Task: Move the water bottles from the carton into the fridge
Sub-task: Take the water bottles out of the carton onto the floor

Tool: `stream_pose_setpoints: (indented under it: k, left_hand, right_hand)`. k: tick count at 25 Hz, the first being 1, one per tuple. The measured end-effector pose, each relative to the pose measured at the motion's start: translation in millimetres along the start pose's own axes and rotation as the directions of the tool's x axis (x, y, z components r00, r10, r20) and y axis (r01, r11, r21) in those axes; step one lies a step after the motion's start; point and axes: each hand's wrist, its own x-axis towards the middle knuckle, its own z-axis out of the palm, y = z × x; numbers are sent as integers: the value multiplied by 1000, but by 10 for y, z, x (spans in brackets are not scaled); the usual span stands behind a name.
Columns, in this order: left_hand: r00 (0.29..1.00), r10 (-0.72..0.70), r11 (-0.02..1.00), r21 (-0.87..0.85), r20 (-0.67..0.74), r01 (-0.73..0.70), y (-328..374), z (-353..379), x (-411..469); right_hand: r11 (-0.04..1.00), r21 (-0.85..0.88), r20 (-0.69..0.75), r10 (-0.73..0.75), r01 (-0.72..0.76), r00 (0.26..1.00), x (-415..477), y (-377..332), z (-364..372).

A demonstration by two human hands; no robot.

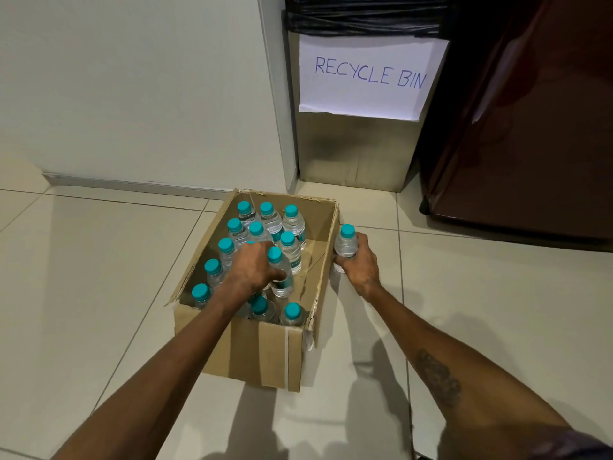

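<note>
Crouched over the carton on the tiled floor, I have both hands on stock. My right hand is wrapped around the lifted bottle, fingers curled round its body, just outside the carton's right wall and clear of the rim. My left hand reaches inside the carton and grips the next bottle by its upper body, near the carton's middle. Around it the standing bottles, roughly ten, upright with teal caps, fill the carton's left and far side, while the right side of the carton's bottom lies bare. Beyond the carton's far right corner stands the dark red fridge; only its glossy outside shows, so I cannot tell what is already inside. Behind the carton sits the recycle bin. By my reckoning the job is early to midway: one bottle out, one in hand, most yet to go.
</note>
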Motion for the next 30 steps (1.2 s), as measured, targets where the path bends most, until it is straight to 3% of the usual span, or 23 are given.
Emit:
stream_pose_setpoints:
  k: [2,3,5,6,8,10,13,16,17,19,21,23,27,30]
  left_hand:
    - [999,36,999,-1,-36,-36,81,-226,-30]
    - [997,60,998,10,-55,-60,149,-365,-43]
    - [991,110,993,40,-74,-108,321,-652,-67]
    - [987,142,989,41,-79,-140,422,-792,-78]
    - [974,208,978,9,-92,-208,644,-1006,-113]
    - [957,263,962,-38,-124,-270,870,-1097,-164]
    - [921,361,925,-69,-144,-374,1130,-1088,-208]
    - [899,436,882,-219,46,-417,1205,-1065,-162]
    - [905,416,886,-262,86,-382,1173,-1017,-106]
    - [963,267,938,-237,20,-255,1042,-806,54]
    - [990,79,994,-62,-114,-86,835,-467,180]
    - [994,-9,999,40,-113,13,617,-132,217]
    - [998,-15,1000,12,-57,16,316,190,341]
    - [998,10,999,-40,-63,-12,273,268,436]
  right_hand:
    - [999,12,0,31,-31,1000,-52,-51,-22]
    - [999,-20,-139,28,-31,990,-106,-113,-44]
    - [984,-136,-467,-166,115,868,-247,-313,-99]
    - [941,-184,-494,-339,285,801,-309,-446,-118]
    - [780,-202,-297,-626,593,721,-437,-712,-124]
    - [714,-194,-102,-697,673,710,-524,-918,-133]
    - [771,-180,-123,-633,610,764,-524,-1028,-259]
    - [808,-228,-271,-589,544,761,-511,-869,-429]
    - [836,-228,-319,-548,499,773,-522,-778,-462]
    - [890,-211,-353,-455,404,817,-570,-565,-482]
    - [911,-226,-300,-402,345,865,-604,-314,-472]
    - [906,-271,-174,-379,325,909,-619,-83,-439]
    - [922,-270,42,-277,278,960,-588,140,-228]
    - [940,-209,-34,-281,268,959,-561,122,-42]
